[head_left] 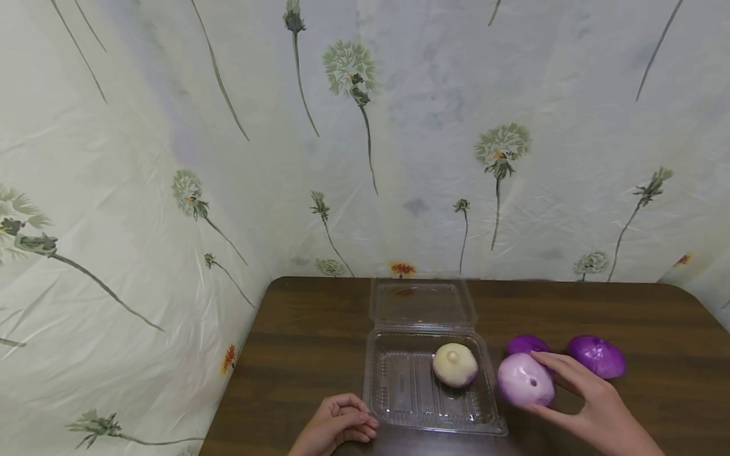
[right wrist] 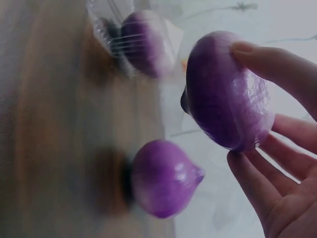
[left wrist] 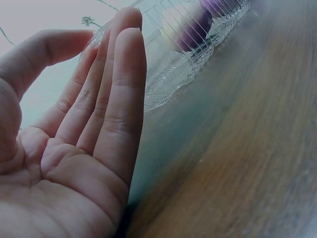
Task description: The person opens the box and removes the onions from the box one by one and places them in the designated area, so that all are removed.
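My right hand [head_left: 593, 405] pinches a round purple-and-white onion-like vegetable [head_left: 521, 383] between thumb and fingers, just right of a clear plastic clamshell box [head_left: 393, 415]. Its pale side with a small dark hole faces the head camera; the right wrist view shows its deep purple side with a dark nub. A similar vegetable [head_left: 454, 365], cream side up, sits inside the box at the right. By the box's front left corner is my left hand [head_left: 339, 424], fingers loosely bent and holding nothing.
Two more purple vegetables lie on the dark wooden table: one [head_left: 526, 343] partly hidden behind the held one, another [head_left: 595, 356] farther right. The box's lid [head_left: 422, 304] is folded back toward the dandelion-patterned wall covering [head_left: 422, 158].
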The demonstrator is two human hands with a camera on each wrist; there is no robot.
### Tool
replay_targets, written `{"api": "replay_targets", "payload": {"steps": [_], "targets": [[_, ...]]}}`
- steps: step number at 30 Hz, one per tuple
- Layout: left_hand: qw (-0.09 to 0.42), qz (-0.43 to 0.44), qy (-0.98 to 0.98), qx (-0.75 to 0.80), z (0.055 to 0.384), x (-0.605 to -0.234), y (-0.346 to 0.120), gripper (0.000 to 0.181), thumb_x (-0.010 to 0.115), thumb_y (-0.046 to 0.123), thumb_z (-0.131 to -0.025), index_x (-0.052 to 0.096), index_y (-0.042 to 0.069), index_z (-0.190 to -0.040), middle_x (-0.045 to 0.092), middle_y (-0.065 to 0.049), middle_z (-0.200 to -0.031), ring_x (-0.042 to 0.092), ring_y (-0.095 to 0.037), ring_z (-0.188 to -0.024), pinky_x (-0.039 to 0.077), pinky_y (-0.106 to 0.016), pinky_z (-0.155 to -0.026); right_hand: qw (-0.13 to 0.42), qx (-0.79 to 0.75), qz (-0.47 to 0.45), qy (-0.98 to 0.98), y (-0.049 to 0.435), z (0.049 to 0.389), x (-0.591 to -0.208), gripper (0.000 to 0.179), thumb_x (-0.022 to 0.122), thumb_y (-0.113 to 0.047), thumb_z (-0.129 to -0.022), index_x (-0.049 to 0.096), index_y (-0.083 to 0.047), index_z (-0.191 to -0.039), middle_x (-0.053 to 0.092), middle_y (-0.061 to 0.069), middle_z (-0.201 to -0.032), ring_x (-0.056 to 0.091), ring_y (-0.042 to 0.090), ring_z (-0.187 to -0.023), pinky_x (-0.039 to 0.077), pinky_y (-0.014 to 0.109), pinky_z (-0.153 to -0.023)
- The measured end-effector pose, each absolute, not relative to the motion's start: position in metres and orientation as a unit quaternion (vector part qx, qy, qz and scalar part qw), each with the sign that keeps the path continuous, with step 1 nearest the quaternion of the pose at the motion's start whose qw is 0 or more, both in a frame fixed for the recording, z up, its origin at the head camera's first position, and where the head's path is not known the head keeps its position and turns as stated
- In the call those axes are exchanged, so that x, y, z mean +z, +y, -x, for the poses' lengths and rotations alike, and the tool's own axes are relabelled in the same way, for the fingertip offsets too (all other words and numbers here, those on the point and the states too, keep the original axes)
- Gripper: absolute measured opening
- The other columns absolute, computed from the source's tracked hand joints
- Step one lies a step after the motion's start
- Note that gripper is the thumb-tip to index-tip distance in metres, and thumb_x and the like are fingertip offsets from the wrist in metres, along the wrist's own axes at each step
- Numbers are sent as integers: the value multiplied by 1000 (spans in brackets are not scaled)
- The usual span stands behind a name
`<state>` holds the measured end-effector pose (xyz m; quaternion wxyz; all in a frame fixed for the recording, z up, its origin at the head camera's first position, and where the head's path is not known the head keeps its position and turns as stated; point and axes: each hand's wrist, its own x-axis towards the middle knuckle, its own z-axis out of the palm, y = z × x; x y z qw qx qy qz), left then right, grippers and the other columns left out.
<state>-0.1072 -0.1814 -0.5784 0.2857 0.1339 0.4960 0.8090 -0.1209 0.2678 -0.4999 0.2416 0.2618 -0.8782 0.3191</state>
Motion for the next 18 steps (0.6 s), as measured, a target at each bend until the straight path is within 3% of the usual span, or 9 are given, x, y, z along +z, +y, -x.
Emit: {"api": "replay_targets", "payload": {"steps": [4, 13, 18], "targets": [[287, -137, 493, 810, 107, -578, -182, 16, 56, 3, -104, 69, 13, -106, 80, 1, -100, 77, -9, -88, 63, -22, -81, 243, 326, -244, -880, 275, 115, -510, 91, 102, -12, -48, 68, -9, -132, 62, -19, -129, 45, -22, -125, 28, -7, -100], [290, -136, 492, 809, 108, -578, -182, 17, 55, 2, -104, 69, 12, -106, 80, 1, -100, 77, -9, -89, 63, -22, -81, 222, 346, -195, -891, 287, 103, -534, 85, 102, -11, -52, 69, -11, -130, 56, -28, -128, 42, -26, -123, 35, -8, -94], [288, -139, 492, 810, 108, -578, -182, 18, 54, 2, -104, 68, 12, -105, 80, 0, -100, 77, -9, -89, 63, -22, -81, 226, 362, -187, -885, 290, 100, -545, 85, 102, -9, -50, 70, -9, -129, 58, -26, -128, 44, -25, -125, 37, -7, -95]]}}
